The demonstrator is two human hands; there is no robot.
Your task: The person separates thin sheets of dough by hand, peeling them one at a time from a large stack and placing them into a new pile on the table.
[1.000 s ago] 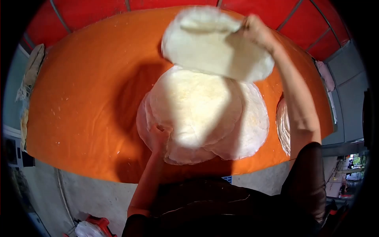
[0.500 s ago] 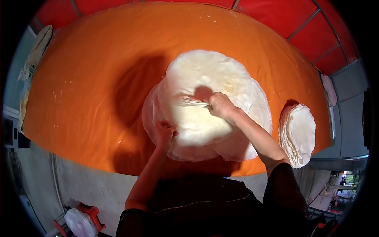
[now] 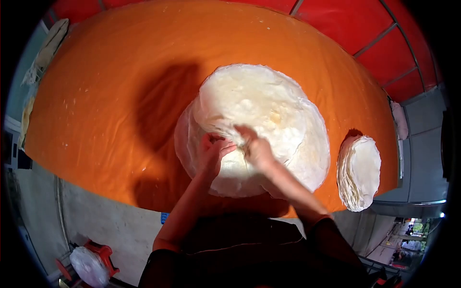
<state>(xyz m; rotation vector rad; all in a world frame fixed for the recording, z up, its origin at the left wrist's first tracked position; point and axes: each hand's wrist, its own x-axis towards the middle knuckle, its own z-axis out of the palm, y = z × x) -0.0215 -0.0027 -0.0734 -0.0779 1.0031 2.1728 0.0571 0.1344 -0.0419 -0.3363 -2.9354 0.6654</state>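
Observation:
A pile of large, thin, round flatbread sheets [image 3: 269, 96] lies in front of me, its overlapping layers pale with a few faint brown patches. Near the middle, the edge of the upper sheets is gathered into fine creases. My left hand [image 3: 214, 152] pinches this edge, thumb and fingers close together. Just to its right, my right hand [image 3: 258, 152] is curled at the same edge, blurred by motion, its fingertips partly hidden.
An orange cloth [image 3: 110, 96] covers the broad curved table. At the right edge stands a second stack of thin sheets [image 3: 362, 173]. Red tiles [image 3: 345, 24] line the far side. On the floor at lower left is a red stool [image 3: 104, 254] with a plastic-wrapped white bundle [image 3: 89, 266].
My left hand has moved up and right from the pile's left side to the creased edge. My right hand has come down and slightly left, bringing both hands close together.

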